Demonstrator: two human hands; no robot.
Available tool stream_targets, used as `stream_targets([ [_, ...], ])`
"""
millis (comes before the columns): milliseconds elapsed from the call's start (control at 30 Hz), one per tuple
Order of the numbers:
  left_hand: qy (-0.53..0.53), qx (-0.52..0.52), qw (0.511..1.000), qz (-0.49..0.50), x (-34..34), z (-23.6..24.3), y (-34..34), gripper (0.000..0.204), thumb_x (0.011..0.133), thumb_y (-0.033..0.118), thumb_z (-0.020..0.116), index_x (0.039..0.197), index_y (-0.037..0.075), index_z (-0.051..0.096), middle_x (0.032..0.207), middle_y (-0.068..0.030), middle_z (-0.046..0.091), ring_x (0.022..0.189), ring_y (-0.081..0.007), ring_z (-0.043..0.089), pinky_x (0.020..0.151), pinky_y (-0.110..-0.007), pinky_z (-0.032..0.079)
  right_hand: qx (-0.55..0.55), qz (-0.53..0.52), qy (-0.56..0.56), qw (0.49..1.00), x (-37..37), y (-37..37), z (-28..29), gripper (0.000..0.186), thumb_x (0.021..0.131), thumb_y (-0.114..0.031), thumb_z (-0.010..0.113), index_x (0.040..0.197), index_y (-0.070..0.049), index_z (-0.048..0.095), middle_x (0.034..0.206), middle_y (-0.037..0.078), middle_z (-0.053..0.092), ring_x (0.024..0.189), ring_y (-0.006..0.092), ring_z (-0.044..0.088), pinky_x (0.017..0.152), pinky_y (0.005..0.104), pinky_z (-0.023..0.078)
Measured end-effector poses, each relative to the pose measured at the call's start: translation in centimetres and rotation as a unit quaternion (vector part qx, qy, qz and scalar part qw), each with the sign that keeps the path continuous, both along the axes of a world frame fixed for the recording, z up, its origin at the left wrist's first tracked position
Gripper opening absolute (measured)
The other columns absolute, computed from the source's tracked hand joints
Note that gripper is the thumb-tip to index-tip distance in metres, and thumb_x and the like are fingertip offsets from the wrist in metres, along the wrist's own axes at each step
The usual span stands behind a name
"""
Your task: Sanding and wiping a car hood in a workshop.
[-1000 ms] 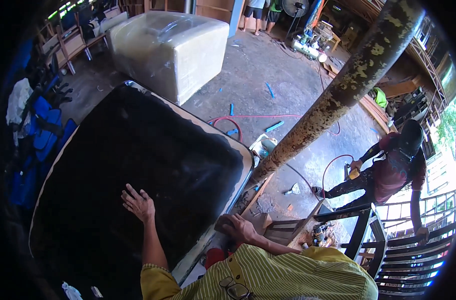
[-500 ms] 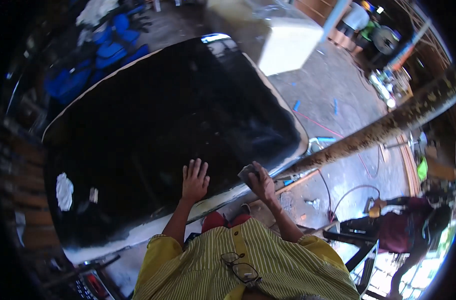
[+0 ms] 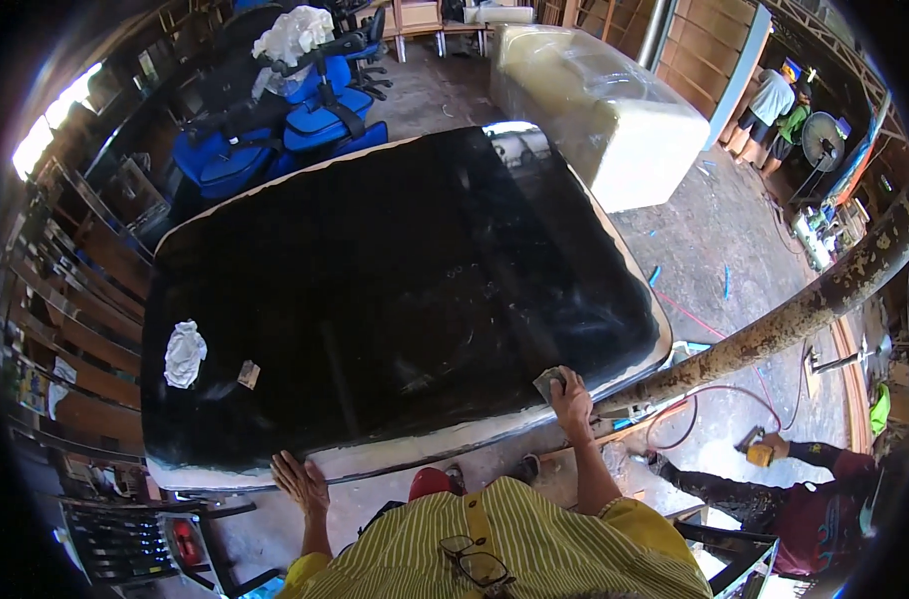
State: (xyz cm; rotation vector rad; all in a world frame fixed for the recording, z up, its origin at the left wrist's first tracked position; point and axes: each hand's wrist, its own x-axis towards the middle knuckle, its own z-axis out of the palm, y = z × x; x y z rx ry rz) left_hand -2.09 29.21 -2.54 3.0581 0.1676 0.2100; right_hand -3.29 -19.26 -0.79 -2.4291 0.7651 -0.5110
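A large glossy black panel [image 3: 375, 280] with rounded corners and a pale border spreads out before me. My right hand [image 3: 573, 403] is closed on a small grey sanding pad [image 3: 548, 383] at the panel's near right part, where dull pale smears show on the black. Farther left, my left hand [image 3: 301, 482] rests on the pale near edge with its fingers stretched out, holding nothing. A crumpled white cloth [image 3: 185, 353] and a small tan block [image 3: 248, 374] lie on the panel's left part.
A rusty pole [image 3: 764, 319] slants past the right corner. Blue chairs [image 3: 325, 115] and a plastic-wrapped bulky piece [image 3: 644, 150] stand beyond. A co-worker [image 3: 824, 514] at lower right holds a yellow power tool [image 3: 759, 451]. Hoses and cords cross the floor.
My left hand has moved off the black surface to the near edge, leftward. My right hand keeps the pad near the right side. The view has shifted, showing more of the room.
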Motion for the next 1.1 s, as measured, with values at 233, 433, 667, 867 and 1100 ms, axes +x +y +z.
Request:
stream_targets([
  [233, 0.074, -0.034, 0.986, 0.146, 0.6, -0.5, -3.2, 0.059, 0.087, 0.037, 0.028, 0.133, 0.005, 0.014, 0.137, -0.0213, 0.01, 0.127, -0.0375, 0.007, 0.1, -0.052, 0.003, 0.012, 0.022, 0.021, 0.999, 0.0, -0.3, 0.4, 0.032, 0.077, -0.024, 0.051, 0.106, -0.01, 0.051, 0.097, 0.017, 0.056, 0.086, 0.0359, 0.054, 0.073, 0.0414, 0.044],
  [433, 0.102, -0.032, 0.988, 0.116, 0.1, 1.0, -4.2, 0.06, 0.085, 0.038, 0.031, 0.133, 0.004, 0.017, 0.136, -0.023, 0.011, 0.126, -0.0391, 0.007, 0.099, -0.052, 0.004, 0.005, 0.071, 0.025, 0.997, -0.3, -0.8, -0.4, 0.034, 0.079, -0.027, 0.049, 0.107, -0.009, 0.05, 0.098, 0.02, 0.054, 0.087, 0.0373, 0.053, 0.074, 0.0426, 0.044],
  [667, 0.025, -0.08, 0.993, 0.08, -0.2, -0.2, -3.0, 0.061, 0.083, 0.035, 0.04, 0.131, 0.004, 0.019, 0.135, -0.0226, 0.012, 0.125, -0.04, 0.009, 0.098, -0.054, 0.007, -0.075, 0.123, 0.052, 0.988, 0.1, 0.6, -1.5, 0.038, 0.081, -0.03, 0.046, 0.11, -0.006, 0.048, 0.099, 0.018, 0.054, 0.093, 0.0354, 0.05, 0.077, 0.0423, 0.042],
  [867, -0.008, -0.106, 0.992, 0.071, -0.7, 0.1, -2.2, 0.06, 0.081, 0.037, 0.042, 0.131, 0.008, 0.024, 0.136, -0.0222, 0.013, 0.126, -0.0391, 0.011, 0.097, -0.057, 0.009, -0.111, 0.24, 0.0, 0.965, 3.7, 11.1, -1.5, 0.037, 0.083, -0.029, 0.043, 0.111, -0.007, 0.048, 0.099, 0.017, 0.054, 0.092, 0.0356, 0.051, 0.075, 0.0435, 0.042],
  [1100, -0.088, -0.11, 0.987, -0.076, -2.2, -0.2, 7.1, 0.06, 0.076, 0.035, 0.052, 0.127, 0.011, 0.033, 0.134, -0.0134, 0.024, 0.124, -0.0336, 0.021, 0.096, -0.054, 0.019, -0.267, 0.092, 0.042, 0.958, 5.0, 23.6, -2.5, 0.036, 0.083, -0.032, 0.041, 0.113, -0.013, 0.048, 0.091, 0.012, 0.05, 0.083, 0.0296, 0.05, 0.066, 0.0426, 0.042],
])
